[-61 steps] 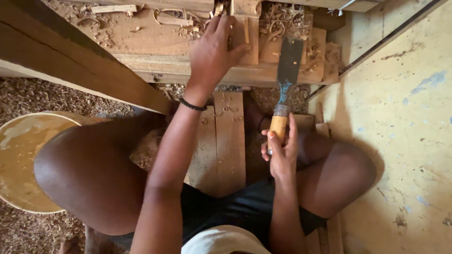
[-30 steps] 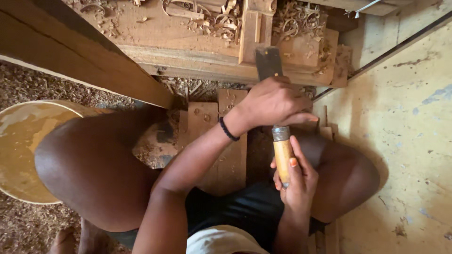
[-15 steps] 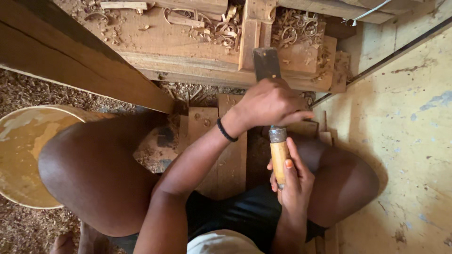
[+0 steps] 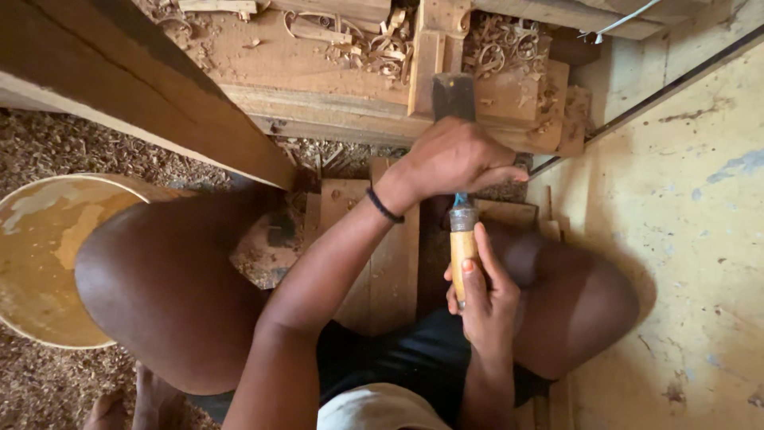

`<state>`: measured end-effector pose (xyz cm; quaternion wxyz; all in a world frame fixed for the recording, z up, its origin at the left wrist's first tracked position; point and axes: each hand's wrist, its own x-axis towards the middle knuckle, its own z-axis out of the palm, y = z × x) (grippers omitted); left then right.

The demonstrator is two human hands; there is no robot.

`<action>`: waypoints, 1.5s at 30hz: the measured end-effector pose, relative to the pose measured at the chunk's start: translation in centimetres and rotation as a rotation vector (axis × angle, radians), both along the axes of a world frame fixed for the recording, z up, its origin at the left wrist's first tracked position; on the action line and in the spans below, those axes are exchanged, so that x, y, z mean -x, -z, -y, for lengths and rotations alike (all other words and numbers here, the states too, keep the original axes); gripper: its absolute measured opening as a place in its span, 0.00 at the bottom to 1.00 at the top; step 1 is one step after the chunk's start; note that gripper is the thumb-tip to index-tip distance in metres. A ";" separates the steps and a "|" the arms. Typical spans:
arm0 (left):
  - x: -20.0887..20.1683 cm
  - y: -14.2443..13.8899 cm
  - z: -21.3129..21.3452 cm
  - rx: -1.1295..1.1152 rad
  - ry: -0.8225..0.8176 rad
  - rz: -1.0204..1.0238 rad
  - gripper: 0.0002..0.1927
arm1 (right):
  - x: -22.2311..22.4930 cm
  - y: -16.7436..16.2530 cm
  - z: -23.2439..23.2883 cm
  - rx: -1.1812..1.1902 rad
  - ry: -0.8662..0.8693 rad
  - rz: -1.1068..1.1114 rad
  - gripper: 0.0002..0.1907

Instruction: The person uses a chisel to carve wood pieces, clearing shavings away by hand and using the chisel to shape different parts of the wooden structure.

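Note:
I sit over a wide chisel that points away from me. Its dark blade point(image 4: 453, 95) rests against a rough wooden workpiece point(image 4: 334, 103) covered in curled shavings, next to an upright wooden strip point(image 4: 426, 68). My left hand point(image 4: 454, 158), a dark band at its wrist, is wrapped over the chisel's shank just below the blade. My right hand point(image 4: 487, 299) grips the yellow wooden handle point(image 4: 461, 248) lower down, between my knees.
A thick wooden beam point(image 4: 143, 87) slants across the upper left. A round yellowish basin point(image 4: 40, 255) sits by my left knee on a floor of sawdust point(image 4: 56, 143). Short planks point(image 4: 394, 263) lie under my legs. A pale yellow panel point(image 4: 692, 239) fills the right.
Two seconds ago my left hand lay up on the workpiece; it has come down and closed over the chisel's shank. Over the last second the chisel has barely shifted.

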<state>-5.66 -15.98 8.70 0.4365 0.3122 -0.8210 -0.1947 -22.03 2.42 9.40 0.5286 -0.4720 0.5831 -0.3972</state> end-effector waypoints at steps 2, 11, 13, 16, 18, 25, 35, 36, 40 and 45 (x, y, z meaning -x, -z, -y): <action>0.0 0.4 0.8 -0.084 0.030 0.092 0.23 | -0.5 0.1 0.4 -0.008 -0.012 0.024 0.29; -0.3 1.7 2.5 -0.025 0.063 -0.020 0.17 | -2.3 -0.7 1.6 -0.026 -0.021 0.075 0.29; -0.4 1.7 3.9 -0.097 0.078 0.020 0.15 | -3.1 -0.8 2.7 -0.052 -0.012 0.057 0.28; -1.1 1.7 5.4 -0.095 0.016 0.133 0.15 | -4.9 0.1 3.9 -0.063 -0.003 0.038 0.29; -1.7 1.8 5.7 0.131 -0.061 0.081 0.14 | -5.6 0.9 4.5 -0.008 -0.026 0.042 0.29; -0.5 1.9 2.1 0.090 -0.212 0.119 0.13 | -3.5 2.3 4.7 0.022 0.035 0.363 0.29; -5.3 1.9 1.1 0.091 -0.638 -0.004 0.17 | 2.8 1.2 3.7 0.171 0.243 0.401 0.32; -5.8 1.8 1.1 0.037 -0.678 0.012 0.20 | 3.0 1.3 3.4 0.157 0.239 0.387 0.32; -6.8 1.8 0.9 0.111 -0.685 0.073 0.23 | 2.7 2.5 1.5 0.073 0.197 0.311 0.34; -7.0 2.9 1.4 0.090 -0.638 0.086 0.19 | 2.1 5.0 0.9 0.005 0.084 0.252 0.40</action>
